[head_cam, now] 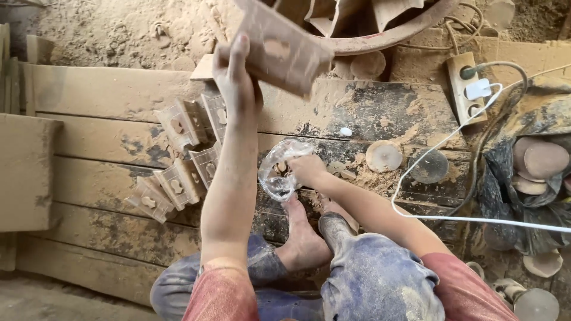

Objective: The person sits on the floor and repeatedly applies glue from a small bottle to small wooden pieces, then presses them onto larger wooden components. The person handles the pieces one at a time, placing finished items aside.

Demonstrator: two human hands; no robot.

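Hands are busy: left hand grips a wood block up at 12 o'clock, right hand pinches a bag. Block likely joins the row at 9 o'clock.

— Where does the camera sit?

— On my head, facing almost straight down over my knees and bare foot to the dusty plank floor.

— How near?

— Close: my left hand nearly reaches the top edge, my right hand sits mid-frame. It is the only view, so nothing is shared.
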